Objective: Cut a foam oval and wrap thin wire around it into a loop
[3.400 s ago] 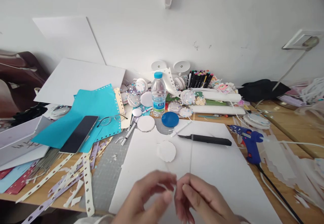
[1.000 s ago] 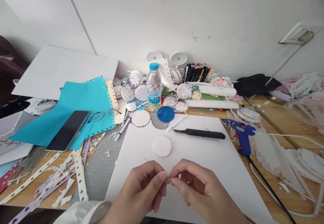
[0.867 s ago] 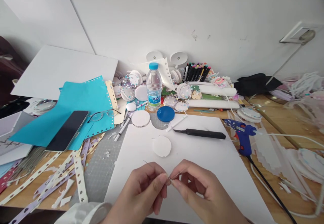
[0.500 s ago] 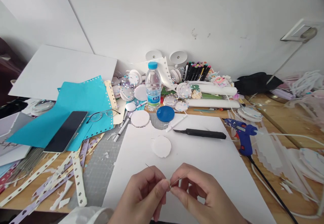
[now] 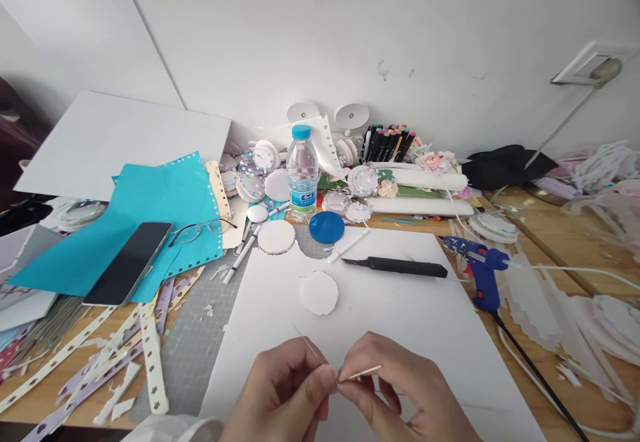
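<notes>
Thin wire point(image 5: 365, 372) sits pinched at the fingertips of both hands, the left hand point(image 5: 290, 385) and the right hand point(image 5: 405, 385) almost meeting thumb to thumb, so each grip is closed on it. One fine end sticks up beyond the left grip, and a golden length crosses the right index finger, pointing rightward; whether these are one piece is hidden at the pinch. The work looks midway: the wire appears to be bent or twisted where the grips meet, but nothing in view is joined to it, so any attaching seems left to do. Some cutting looks finished: just beyond the grips a small white disc point(image 5: 319, 293) with a rough edge lies flat on a white board point(image 5: 425, 335), whose far edge has a curved notch. Farther off, beyond that disc, are a larger white disc point(image 5: 277, 237) and a blue disc point(image 5: 327, 227). Ahead and right of the grips, a craft knife point(image 5: 400, 267) lies unused on the board. Well to their right, a blue glue gun point(image 5: 477, 265) rests on the bench point(image 5: 565, 227), also untouched. Far left of the grips lies a bundle of grey wires point(image 5: 55, 329).
</notes>
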The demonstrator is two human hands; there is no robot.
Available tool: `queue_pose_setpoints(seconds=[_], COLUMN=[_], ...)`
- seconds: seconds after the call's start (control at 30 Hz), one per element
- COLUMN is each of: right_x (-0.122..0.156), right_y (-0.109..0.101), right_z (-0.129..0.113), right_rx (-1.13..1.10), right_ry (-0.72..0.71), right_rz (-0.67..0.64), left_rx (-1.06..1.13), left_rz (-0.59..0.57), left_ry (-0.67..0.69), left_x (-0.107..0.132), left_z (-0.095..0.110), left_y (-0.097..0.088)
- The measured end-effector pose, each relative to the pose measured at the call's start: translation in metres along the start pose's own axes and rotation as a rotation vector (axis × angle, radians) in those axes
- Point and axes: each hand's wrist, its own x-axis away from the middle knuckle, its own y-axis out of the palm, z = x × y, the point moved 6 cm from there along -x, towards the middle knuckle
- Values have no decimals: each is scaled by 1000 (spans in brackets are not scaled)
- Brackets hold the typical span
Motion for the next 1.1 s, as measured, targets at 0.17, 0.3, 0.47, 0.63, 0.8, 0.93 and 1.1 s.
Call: queue_pose_setpoints(seconds=[0.17, 0.3, 0.47, 0.63, 0.8, 0.93, 1.1], right_x=[6, 12, 12, 9, 7, 6, 15], right_y=[-3, 3, -1, -6, -7, -6, -1], right_z=[-22, -28, -23, -21, -19, -18, -30], right_rx=[282, 547, 522, 381, 227, 195, 442], right_ry=[-398, -546, -454, -329, -272, -252, -455], right_rz=[97, 84, 77, 77, 89, 72, 32], left_rx=[160, 134, -312, -887, -1120, -1260, -806], left_rz=[-201, -362, -115, 12, -140, -203, -382], left_ry=[-328, -543, -255, 393, 610, 610, 161], left_x=[-6, -6, -4, 17, 25, 21, 7], left_z=[-10, -17, 2, 41, 42, 42, 32], left_y=[-1, 1, -9, -4, 6, 10, 4])
